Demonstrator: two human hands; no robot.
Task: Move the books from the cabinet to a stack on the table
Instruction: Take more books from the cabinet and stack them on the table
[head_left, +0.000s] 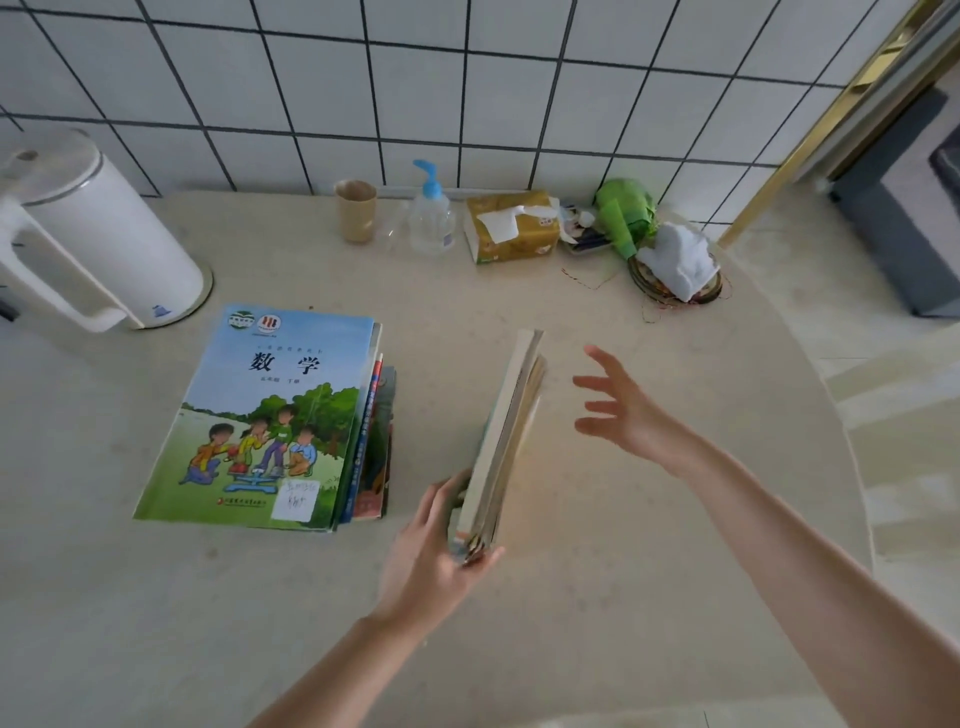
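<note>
Beige table (597, 597) scene: left hand (436, 556) pinches upright books (506, 441) by their near corner, right of the stack (270, 415), right hand (618, 400) splayed empty; one-cornered hold could let them topple.

On the bench (571, 597), a stack of books (270, 421) lies flat just right of the white kettle (98, 234). Right of the stack, the left hand (436, 556) grips a bundle of books (506, 441) on edge; beyond the bundle, the right hand (623, 405) hovers with fingers spread.
</note>
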